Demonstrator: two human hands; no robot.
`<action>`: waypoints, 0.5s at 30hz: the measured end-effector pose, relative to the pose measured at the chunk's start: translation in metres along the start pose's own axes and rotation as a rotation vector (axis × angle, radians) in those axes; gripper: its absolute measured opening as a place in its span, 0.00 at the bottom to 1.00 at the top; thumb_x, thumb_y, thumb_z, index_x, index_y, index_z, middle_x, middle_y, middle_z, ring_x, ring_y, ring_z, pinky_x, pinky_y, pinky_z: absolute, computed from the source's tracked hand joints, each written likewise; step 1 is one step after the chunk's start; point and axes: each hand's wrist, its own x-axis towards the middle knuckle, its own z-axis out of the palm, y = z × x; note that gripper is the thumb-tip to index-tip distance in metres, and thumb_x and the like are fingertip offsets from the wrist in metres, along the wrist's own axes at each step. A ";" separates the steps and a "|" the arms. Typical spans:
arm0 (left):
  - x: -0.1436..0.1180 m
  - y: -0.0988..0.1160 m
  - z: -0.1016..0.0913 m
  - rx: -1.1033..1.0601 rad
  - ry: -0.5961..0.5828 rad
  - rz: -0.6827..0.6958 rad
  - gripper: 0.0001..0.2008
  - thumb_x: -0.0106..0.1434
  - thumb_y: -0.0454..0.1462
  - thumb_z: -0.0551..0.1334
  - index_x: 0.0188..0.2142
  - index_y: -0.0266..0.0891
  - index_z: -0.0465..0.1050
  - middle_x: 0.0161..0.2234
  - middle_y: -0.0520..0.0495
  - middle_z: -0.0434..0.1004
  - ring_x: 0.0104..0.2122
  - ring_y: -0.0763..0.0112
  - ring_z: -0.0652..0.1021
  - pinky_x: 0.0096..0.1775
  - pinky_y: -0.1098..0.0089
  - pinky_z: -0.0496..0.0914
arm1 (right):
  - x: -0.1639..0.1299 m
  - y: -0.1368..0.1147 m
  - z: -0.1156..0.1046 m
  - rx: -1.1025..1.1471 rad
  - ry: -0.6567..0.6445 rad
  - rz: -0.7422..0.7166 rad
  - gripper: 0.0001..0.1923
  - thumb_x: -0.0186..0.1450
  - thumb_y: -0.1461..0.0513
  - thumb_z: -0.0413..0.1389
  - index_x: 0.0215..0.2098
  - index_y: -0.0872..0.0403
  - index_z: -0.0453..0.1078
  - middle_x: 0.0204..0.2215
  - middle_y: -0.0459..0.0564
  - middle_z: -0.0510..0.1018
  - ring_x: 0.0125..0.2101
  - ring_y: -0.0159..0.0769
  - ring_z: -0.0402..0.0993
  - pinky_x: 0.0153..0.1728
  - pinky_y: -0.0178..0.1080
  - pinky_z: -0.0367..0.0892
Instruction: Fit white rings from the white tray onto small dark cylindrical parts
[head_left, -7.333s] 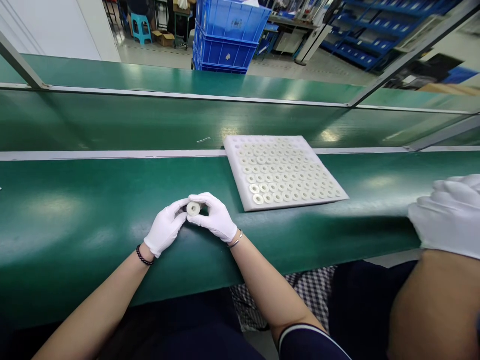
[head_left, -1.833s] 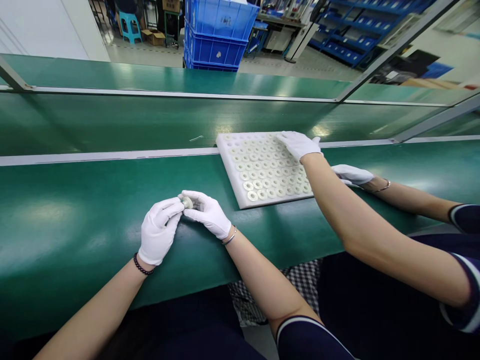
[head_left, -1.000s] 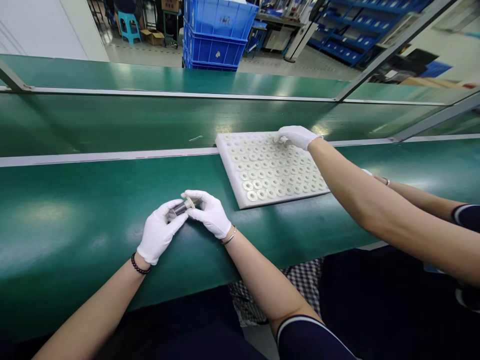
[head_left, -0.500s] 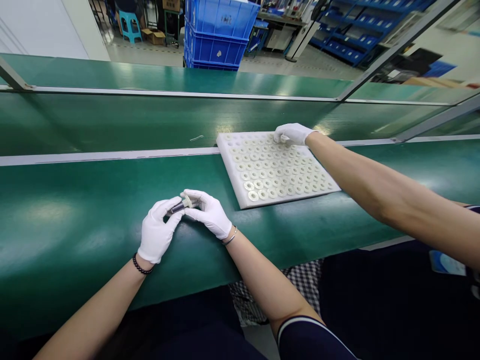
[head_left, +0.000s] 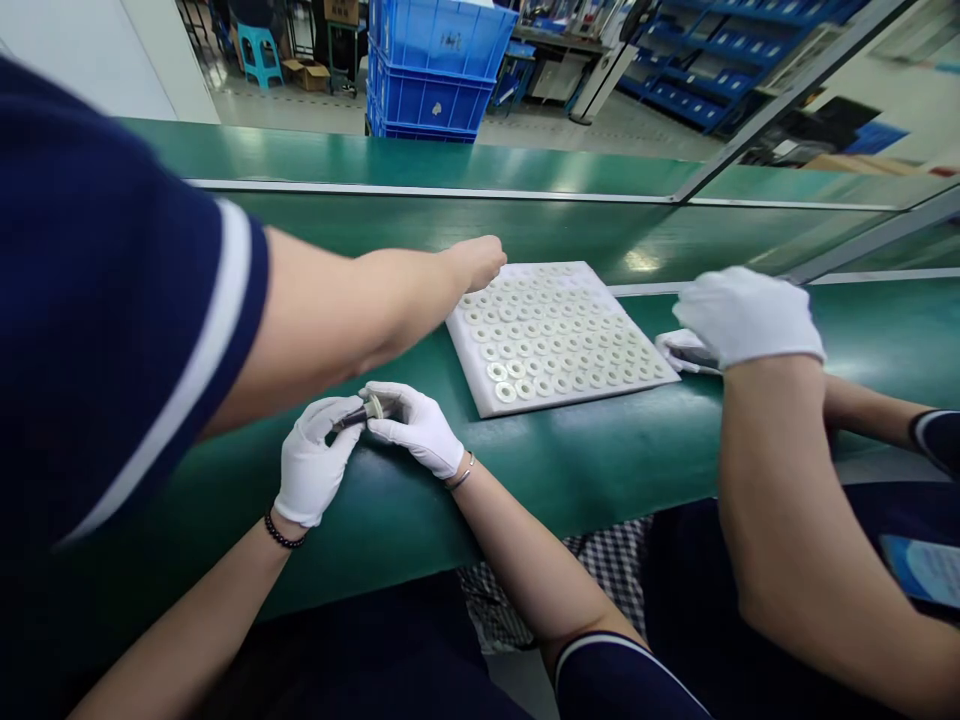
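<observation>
Both my hands wear white gloves and meet over the green bench. My left hand [head_left: 311, 465] pinches a small dark cylinder [head_left: 352, 416] by its left end. My right hand [head_left: 416, 425] holds a white ring [head_left: 373, 407] at the cylinder's right end. A white foam tray [head_left: 585, 398] holding several rows of the same white rings lies just to the right, a hand's width from my right hand.
A person's bare arm [head_left: 360, 310] in a navy sleeve reaches over from the left, its fist [head_left: 480, 262] at the tray's far left corner. Another person's gloved hands [head_left: 750, 315] hover at the tray's right. Blue crates [head_left: 439, 70] stand beyond the conveyor.
A bare arm has swung in from the left across the view to the tray. The gloved hand that was on the tray's far edge has drawn back to the right. My hands have barely moved.
</observation>
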 end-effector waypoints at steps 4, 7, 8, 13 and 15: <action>-0.001 -0.001 0.003 -0.202 -0.081 -0.129 0.19 0.60 0.41 0.65 0.50 0.41 0.73 0.47 0.44 0.78 0.44 0.61 0.79 0.51 0.59 0.73 | -0.002 0.000 -0.002 -0.076 0.019 -0.034 0.26 0.54 0.58 0.68 0.51 0.50 0.71 0.49 0.50 0.77 0.46 0.39 0.75 0.50 0.43 0.69; -0.002 0.001 0.004 -0.299 -0.095 -0.182 0.20 0.59 0.42 0.66 0.50 0.40 0.73 0.47 0.43 0.78 0.46 0.60 0.79 0.52 0.59 0.72 | -0.003 0.001 -0.002 -0.064 0.018 -0.040 0.27 0.55 0.58 0.67 0.51 0.50 0.71 0.49 0.50 0.77 0.47 0.39 0.75 0.51 0.43 0.69; -0.002 0.001 0.004 -0.310 -0.089 -0.189 0.20 0.59 0.42 0.66 0.50 0.41 0.73 0.47 0.44 0.78 0.46 0.60 0.79 0.53 0.59 0.72 | -0.003 0.001 -0.002 -0.050 0.016 -0.036 0.27 0.55 0.58 0.67 0.52 0.50 0.71 0.49 0.51 0.77 0.47 0.39 0.75 0.51 0.44 0.69; -0.002 -0.003 0.003 -0.205 -0.031 -0.133 0.18 0.59 0.42 0.66 0.49 0.42 0.74 0.46 0.45 0.79 0.47 0.59 0.78 0.54 0.57 0.70 | -0.001 -0.002 -0.001 -0.006 0.000 0.003 0.29 0.54 0.57 0.67 0.53 0.51 0.70 0.49 0.51 0.77 0.48 0.41 0.75 0.53 0.45 0.68; -0.003 -0.010 0.001 -0.115 -0.017 -0.078 0.19 0.58 0.42 0.67 0.48 0.43 0.75 0.47 0.45 0.79 0.49 0.56 0.77 0.56 0.55 0.69 | -0.001 -0.004 -0.001 -0.023 0.011 0.023 0.27 0.54 0.55 0.67 0.51 0.52 0.71 0.47 0.50 0.78 0.47 0.42 0.75 0.53 0.47 0.68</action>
